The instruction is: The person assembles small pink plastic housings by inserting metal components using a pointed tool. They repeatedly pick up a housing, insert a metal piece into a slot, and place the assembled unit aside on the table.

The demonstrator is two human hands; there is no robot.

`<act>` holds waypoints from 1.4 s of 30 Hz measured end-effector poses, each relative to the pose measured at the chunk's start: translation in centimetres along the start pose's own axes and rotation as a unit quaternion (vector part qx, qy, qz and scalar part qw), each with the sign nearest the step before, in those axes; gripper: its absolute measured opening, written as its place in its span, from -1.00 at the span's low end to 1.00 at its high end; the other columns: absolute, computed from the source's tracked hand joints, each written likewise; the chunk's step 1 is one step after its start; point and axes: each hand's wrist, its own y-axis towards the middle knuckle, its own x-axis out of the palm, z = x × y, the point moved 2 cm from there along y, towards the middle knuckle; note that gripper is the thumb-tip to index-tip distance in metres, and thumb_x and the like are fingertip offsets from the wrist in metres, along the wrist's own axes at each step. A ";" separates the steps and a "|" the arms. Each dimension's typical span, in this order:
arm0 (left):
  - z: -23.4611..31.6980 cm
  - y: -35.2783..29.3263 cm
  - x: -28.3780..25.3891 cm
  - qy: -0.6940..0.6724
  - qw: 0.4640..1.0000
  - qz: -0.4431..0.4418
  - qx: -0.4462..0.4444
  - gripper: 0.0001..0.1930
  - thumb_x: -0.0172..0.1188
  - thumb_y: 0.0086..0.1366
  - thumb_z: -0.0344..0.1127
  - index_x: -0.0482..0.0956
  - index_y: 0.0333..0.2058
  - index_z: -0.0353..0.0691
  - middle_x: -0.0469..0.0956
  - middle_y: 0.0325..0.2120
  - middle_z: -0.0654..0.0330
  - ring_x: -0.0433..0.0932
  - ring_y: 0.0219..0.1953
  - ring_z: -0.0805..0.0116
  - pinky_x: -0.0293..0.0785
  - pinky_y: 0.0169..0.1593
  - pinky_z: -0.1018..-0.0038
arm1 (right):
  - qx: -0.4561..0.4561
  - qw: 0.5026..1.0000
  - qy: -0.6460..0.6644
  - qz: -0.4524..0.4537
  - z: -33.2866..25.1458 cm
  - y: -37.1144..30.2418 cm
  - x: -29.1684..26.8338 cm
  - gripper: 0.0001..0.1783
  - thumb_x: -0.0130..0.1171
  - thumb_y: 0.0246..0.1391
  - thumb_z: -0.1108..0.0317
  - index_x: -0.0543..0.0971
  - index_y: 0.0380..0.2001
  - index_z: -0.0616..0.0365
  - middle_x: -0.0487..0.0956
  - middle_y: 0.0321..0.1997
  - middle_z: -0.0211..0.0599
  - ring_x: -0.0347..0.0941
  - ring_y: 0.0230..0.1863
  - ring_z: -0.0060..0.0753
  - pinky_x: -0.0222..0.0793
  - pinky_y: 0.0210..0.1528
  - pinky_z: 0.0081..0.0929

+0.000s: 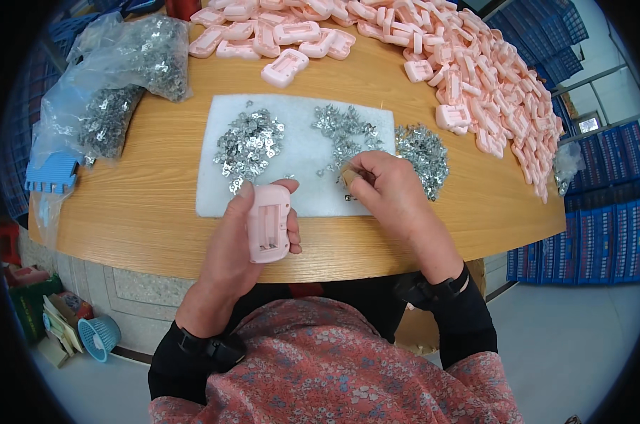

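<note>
My left hand point(228, 237) holds a pale pink plastic casing point(270, 225) above the table's near edge. The casing's open battery compartment faces up, with small metal bits at its lower end. Over the right part of a white foam mat point(299, 201), my right hand point(383, 185) is pinched together. A tan covering shows on one fingertip, and whatever lies between the fingers is hidden. Just below the fingertips is a small metal piece point(350, 198). Loose metal battery contacts lie in a left pile point(248, 147) and a right pile point(345, 131) on the mat.
Another heap of metal contacts point(423, 161) lies at the mat's right edge. Many pink casings point(468, 78) cover the table's far and right sides. Clear bags of metal parts point(154, 60) sit at left, near a blue plastic piece point(51, 173). Blue racks point(609, 159) stand beyond.
</note>
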 end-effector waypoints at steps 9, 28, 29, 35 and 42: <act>0.4 0.9 2.6 0.139 0.990 0.026 0.023 -0.55 0.22 0.30 -0.37 0.40 0.14 -0.31 0.56 -0.32 0.22 0.55 -0.33 0.48 0.51 -0.23 0.51 | 0.093 0.971 0.210 -0.058 -0.1 -0.7 -1.3 -0.81 0.24 0.10 0.34 0.60 -0.33 0.28 0.48 -0.52 -0.51 0.26 -0.46 -0.74 0.25 -0.41 -0.60; -0.9 1.8 3.4 0.061 0.998 -0.014 0.008 -0.57 0.04 0.42 -0.20 0.37 0.17 -0.27 0.54 -0.37 0.21 0.56 -0.36 0.44 0.57 -0.26 0.42 | 0.066 0.941 0.331 -0.032 -2.0 -3.7 -0.3 -0.86 0.21 0.07 0.43 0.55 -0.31 0.26 0.39 -0.47 -0.59 0.23 -0.44 -0.76 0.21 -0.40 -0.68; -0.8 1.8 3.2 0.010 0.999 -0.022 -0.026 -0.56 -0.03 0.47 -0.11 0.36 0.18 -0.25 0.55 -0.38 0.20 0.58 -0.36 0.41 0.60 -0.26 0.38 | 0.045 0.949 0.312 -0.020 -2.0 -3.6 -0.5 -0.86 0.20 0.06 0.44 0.55 -0.30 0.26 0.40 -0.48 -0.56 0.25 -0.45 -0.73 0.23 -0.40 -0.67; -0.9 1.0 3.4 -0.014 0.993 -0.043 -0.106 -0.38 -0.45 0.52 0.17 0.28 0.21 -0.19 0.56 -0.40 0.16 0.60 -0.36 0.35 0.66 -0.26 0.23 | -0.101 0.990 0.102 -0.014 -4.8 -3.2 -1.4 -0.82 0.24 -0.02 0.44 0.57 -0.28 0.16 0.49 -0.45 -0.24 0.49 -0.46 -0.27 0.40 -0.41 -0.38; -1.5 0.7 3.7 0.027 0.991 -0.026 -0.131 -0.41 -0.40 0.52 0.17 0.29 0.21 -0.14 0.53 -0.42 0.20 0.59 -0.38 0.38 0.67 -0.26 0.23 | -0.136 0.990 -0.043 -0.018 -5.5 -3.5 -1.1 -0.77 0.24 -0.06 0.38 0.59 -0.26 0.12 0.54 -0.39 -0.22 0.54 -0.36 -0.06 0.46 -0.34 -0.21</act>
